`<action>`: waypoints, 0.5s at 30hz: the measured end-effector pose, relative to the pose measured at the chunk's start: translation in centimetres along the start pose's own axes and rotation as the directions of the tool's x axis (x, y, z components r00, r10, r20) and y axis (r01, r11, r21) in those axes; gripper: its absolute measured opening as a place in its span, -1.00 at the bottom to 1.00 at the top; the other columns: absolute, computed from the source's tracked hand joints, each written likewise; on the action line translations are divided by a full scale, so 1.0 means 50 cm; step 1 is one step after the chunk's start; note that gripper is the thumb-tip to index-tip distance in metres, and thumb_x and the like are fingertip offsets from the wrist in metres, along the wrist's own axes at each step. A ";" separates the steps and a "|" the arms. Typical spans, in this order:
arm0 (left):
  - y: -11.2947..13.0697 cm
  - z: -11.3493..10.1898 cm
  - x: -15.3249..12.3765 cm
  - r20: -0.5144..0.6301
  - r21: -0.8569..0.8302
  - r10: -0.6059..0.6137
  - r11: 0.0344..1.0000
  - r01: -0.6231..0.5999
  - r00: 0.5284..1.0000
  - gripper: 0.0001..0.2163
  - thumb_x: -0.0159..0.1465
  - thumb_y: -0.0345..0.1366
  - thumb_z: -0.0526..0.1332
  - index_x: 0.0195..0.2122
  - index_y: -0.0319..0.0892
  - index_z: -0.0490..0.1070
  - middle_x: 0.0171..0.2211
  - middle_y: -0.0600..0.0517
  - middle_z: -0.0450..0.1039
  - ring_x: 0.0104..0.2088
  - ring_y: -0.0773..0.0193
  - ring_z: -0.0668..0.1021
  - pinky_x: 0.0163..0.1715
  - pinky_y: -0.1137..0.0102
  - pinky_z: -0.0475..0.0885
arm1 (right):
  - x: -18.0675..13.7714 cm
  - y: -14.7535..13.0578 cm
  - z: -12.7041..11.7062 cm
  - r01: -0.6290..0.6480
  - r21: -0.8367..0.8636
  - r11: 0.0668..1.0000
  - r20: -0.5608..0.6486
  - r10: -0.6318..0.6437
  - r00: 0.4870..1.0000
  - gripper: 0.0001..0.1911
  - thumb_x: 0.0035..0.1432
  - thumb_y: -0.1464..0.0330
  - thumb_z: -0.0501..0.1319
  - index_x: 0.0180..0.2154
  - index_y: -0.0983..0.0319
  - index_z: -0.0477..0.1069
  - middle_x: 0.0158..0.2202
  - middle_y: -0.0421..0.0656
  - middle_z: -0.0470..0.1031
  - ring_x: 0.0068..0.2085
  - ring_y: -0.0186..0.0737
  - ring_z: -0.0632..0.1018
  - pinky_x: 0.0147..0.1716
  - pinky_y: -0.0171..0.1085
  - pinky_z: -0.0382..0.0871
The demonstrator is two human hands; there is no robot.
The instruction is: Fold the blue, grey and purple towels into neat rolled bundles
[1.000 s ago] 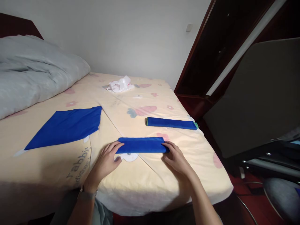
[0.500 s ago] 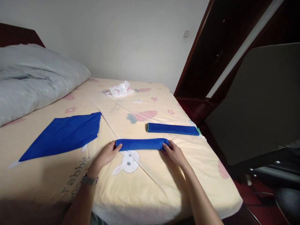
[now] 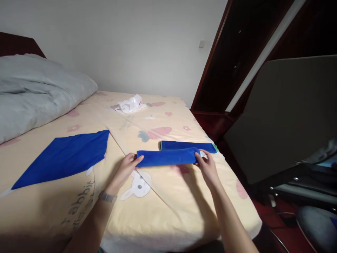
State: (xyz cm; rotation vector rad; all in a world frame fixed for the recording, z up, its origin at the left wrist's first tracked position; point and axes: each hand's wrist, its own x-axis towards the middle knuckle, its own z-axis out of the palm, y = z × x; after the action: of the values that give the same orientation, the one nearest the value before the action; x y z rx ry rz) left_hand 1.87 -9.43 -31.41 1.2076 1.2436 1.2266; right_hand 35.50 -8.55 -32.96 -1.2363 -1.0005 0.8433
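Observation:
A rolled blue towel (image 3: 167, 157) is held at both ends just above the bed sheet (image 3: 163, 196). My left hand (image 3: 127, 166) pinches its left end and my right hand (image 3: 206, 166) grips its right end. Right behind it lies a second rolled blue towel (image 3: 188, 144) with a green edge, partly covered by the one I hold. A flat blue cloth (image 3: 63, 158) is spread on the sheet to the left.
A grey duvet (image 3: 37, 95) is piled at the back left. A crumpled white plastic bag (image 3: 129, 104) lies near the wall. The bed's right edge drops off beside a dark wooden wardrobe (image 3: 237, 63) and a grey chair back (image 3: 286, 116).
The rolled towel in my hands has moved away from me and to the right, ending up against the second roll. Both hands travelled with it.

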 end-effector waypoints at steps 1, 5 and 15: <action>0.015 0.031 0.028 0.001 0.029 0.033 0.999 -0.033 0.999 -0.68 0.18 -0.06 0.31 -0.29 -0.18 0.27 -0.33 0.05 0.47 -0.29 0.27 0.59 -0.35 0.41 0.57 | 0.030 -0.009 -0.021 0.047 -0.040 0.998 -0.053 -0.049 0.997 -0.42 0.00 0.01 0.36 -0.03 0.16 0.34 -0.33 -0.23 0.43 -0.40 -0.28 0.50 -0.41 -0.29 0.51; 0.052 0.173 0.172 -0.036 0.150 0.109 0.983 -0.103 0.993 -0.73 0.29 -0.20 0.21 -0.08 -0.14 0.17 -0.17 -0.03 0.49 -0.24 0.28 0.62 -0.34 0.40 0.57 | 0.179 -0.014 -0.089 0.108 -0.332 0.937 -0.230 -0.192 0.954 -0.35 0.04 -0.09 0.22 0.00 0.22 0.34 -0.17 -0.10 0.48 -0.35 -0.22 0.54 -0.37 -0.23 0.51; -0.076 0.278 0.231 -0.181 0.645 0.225 0.762 -0.057 0.957 -0.72 0.27 -0.06 0.21 -0.16 -0.17 0.36 -0.07 -0.25 0.45 0.05 -0.06 0.46 -0.08 0.22 0.35 | 0.285 0.153 -0.141 -0.103 -0.720 0.686 -0.294 -0.167 0.941 -0.33 -0.03 -0.12 0.20 -0.12 0.30 0.48 -0.08 0.20 0.47 0.00 0.28 0.42 0.04 0.13 0.22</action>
State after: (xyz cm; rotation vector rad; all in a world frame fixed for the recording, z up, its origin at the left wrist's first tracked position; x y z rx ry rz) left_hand 15.32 2.56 -35.39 1.6961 1.8852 1.1169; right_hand 47.20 3.30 -38.71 -1.9629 -1.1024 0.1395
